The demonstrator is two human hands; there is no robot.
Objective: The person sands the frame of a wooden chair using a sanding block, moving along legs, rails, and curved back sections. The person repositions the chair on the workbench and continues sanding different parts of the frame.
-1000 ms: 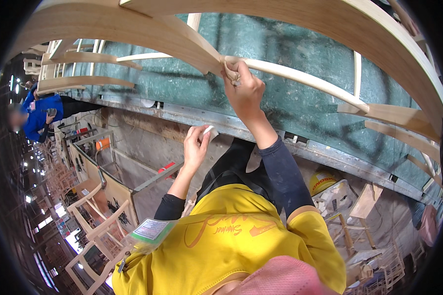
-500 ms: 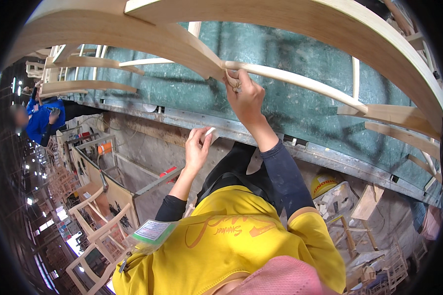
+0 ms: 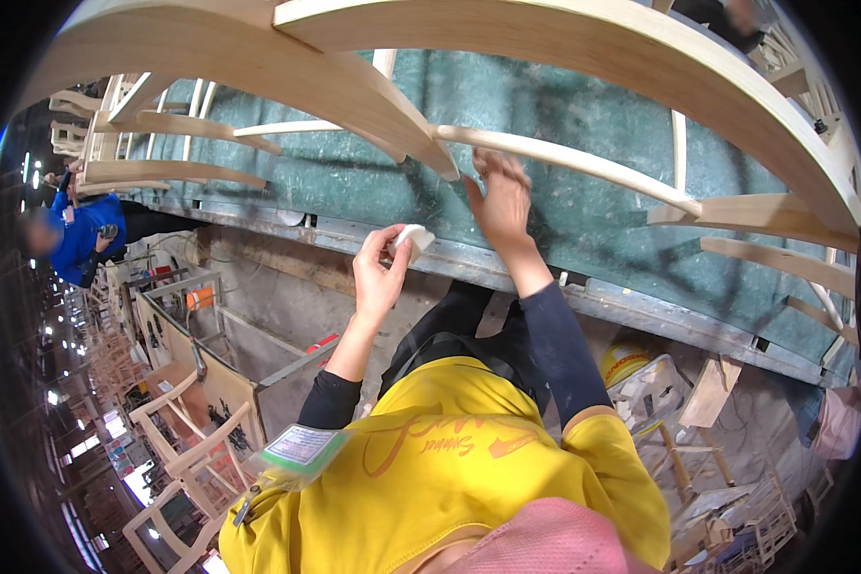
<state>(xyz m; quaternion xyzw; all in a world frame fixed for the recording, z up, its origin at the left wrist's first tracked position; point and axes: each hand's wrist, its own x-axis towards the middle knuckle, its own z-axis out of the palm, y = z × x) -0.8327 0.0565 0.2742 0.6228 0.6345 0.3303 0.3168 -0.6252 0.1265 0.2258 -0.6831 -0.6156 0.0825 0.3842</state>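
My left hand (image 3: 379, 273) is raised in front of the green bench's metal edge, pinching a small white folded piece (image 3: 412, 238), perhaps sandpaper or a pad. Over the green bench top, my right hand (image 3: 503, 206) is just below a round wooden rail (image 3: 574, 163). Its thumb stands off to the left, while its fingers are smeared by motion, so anything in them is hidden. Left of that hand ends a curved, pale wooden chair leg (image 3: 407, 120), joined to the round rail. The hand appears apart from the leg's tip.
A broad curved wooden part (image 3: 584, 38) arches across the top. More chair frames stand on the green bench (image 3: 564, 215), bordered by a metal edge (image 3: 631, 304). A person in blue (image 3: 84, 234) is at far left. A wooden cart (image 3: 196, 354) and a yellow bucket (image 3: 626, 362) are below.
My right hand has come away from the joint between leg and rail, moving slightly right; the tan piece seen in it no longer shows. My left hand rose slightly, showing more of the white piece.
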